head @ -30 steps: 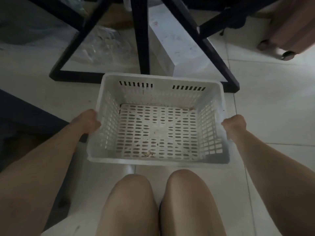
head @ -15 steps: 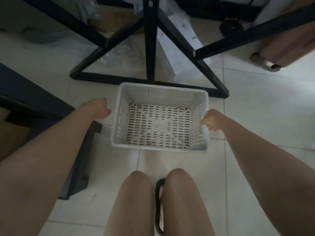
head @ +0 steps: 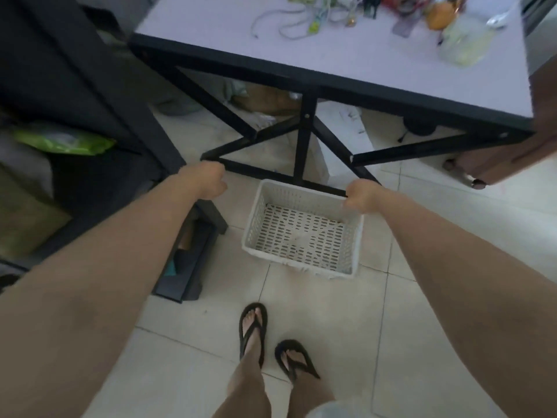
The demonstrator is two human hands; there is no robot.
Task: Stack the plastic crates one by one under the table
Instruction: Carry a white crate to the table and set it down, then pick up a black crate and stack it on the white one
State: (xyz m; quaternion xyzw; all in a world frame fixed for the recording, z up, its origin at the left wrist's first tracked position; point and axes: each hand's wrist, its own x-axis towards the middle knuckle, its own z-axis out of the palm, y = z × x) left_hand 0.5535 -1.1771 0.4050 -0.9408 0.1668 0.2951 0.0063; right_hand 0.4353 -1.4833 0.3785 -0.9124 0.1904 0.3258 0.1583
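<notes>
A white slotted plastic crate [head: 252, 227] stands empty on the tiled floor, just in front of the black cross-braced frame [head: 304, 146] of the table [head: 346, 52]. My left hand [head: 208, 184] hangs to the left of the crate, apart from it, fingers loosely curled and holding nothing. In the picture my right hand [head: 360, 197] overlaps the crate's far right corner. Its fingers are loosely curled and I see no grip on the rim. No other crate is in view.
The table top carries cables, bottles and small clutter. Under it lie a white box [head: 340, 137] and bags. A low black case [head: 187, 257] sits left of the crate beside dark furniture [head: 60, 70]. A brown wheeled case [head: 512, 152] stands right. My sandalled feet [head: 253, 330] are behind the crate.
I have risen from a crouch, so the view is higher and the table top shows. The crate went down onto the floor by the table frame and both hands came off it.
</notes>
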